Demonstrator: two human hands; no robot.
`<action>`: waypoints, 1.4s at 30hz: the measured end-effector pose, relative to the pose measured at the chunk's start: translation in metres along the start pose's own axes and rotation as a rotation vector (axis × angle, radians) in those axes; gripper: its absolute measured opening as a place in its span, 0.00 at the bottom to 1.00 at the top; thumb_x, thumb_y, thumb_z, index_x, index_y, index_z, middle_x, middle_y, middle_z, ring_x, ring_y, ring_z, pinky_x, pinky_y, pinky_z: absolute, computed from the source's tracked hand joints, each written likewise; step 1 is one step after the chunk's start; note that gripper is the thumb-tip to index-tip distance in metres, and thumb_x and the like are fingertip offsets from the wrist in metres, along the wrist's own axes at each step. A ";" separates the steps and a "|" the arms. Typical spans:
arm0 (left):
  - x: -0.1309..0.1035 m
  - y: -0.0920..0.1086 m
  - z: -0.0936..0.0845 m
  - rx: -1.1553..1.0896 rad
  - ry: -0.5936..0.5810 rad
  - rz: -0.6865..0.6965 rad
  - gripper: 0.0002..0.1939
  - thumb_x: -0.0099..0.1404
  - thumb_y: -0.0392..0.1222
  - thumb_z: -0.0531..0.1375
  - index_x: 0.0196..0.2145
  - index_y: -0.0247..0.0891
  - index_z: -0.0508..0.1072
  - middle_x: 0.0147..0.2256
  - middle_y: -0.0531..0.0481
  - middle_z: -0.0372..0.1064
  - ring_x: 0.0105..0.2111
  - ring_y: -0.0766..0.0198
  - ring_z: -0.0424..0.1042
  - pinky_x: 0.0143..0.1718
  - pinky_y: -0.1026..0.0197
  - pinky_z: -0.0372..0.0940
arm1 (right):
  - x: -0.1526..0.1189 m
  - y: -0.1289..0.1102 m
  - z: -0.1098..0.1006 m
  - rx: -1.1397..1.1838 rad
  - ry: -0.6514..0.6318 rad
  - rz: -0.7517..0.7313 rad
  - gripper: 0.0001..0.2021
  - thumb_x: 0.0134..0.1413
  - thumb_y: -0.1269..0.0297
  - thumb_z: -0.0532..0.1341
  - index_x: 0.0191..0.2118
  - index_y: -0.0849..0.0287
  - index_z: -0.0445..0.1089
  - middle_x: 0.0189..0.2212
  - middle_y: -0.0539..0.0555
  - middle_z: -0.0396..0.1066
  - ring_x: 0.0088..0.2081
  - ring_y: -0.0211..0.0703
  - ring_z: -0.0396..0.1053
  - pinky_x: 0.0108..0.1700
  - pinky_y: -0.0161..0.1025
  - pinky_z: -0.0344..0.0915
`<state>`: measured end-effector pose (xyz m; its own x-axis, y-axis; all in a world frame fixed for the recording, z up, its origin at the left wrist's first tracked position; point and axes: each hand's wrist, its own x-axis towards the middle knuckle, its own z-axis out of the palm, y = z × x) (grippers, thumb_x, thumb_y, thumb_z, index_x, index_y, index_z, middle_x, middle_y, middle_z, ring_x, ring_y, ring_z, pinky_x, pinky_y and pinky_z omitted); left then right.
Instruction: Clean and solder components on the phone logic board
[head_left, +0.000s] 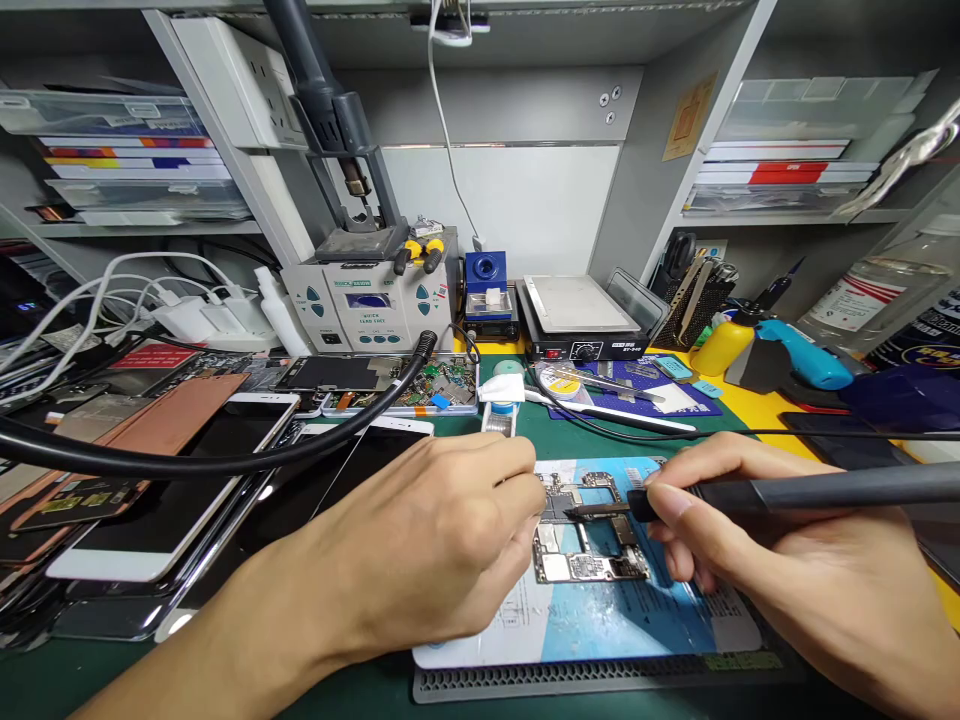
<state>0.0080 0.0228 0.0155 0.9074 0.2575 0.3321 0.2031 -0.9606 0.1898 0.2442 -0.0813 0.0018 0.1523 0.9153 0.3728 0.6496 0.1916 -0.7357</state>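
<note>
A phone circuit board (574,568) lies on a blue and white sheet (517,640) in the lower middle. My right hand (757,540) is closed round a black soldering iron (795,489), whose dark tip touches or hovers just over the board's upper part. At the board's left edge is my left hand (457,530), its fingers curled together; what they hold, if anything, is hidden behind them.
Phones and panels (172,490) crowd the left. A black hose (225,464) arches across them. Behind stand a hot-air station (375,305), a solder reel (499,420) and a heating plate (585,310). Tools and bottles (724,345) stand at right.
</note>
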 end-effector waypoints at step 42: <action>0.001 0.002 0.001 0.025 -0.016 0.000 0.08 0.71 0.30 0.57 0.34 0.34 0.74 0.34 0.50 0.66 0.32 0.62 0.64 0.32 0.55 0.62 | -0.003 -0.009 0.002 0.066 0.008 0.177 0.15 0.61 0.49 0.66 0.28 0.52 0.75 0.18 0.47 0.73 0.19 0.40 0.68 0.21 0.35 0.66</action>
<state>0.0096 0.0214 0.0148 0.9130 0.2557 0.3178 0.2119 -0.9631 0.1661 0.2366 -0.0847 0.0059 0.2661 0.9340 0.2385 0.5616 0.0509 -0.8258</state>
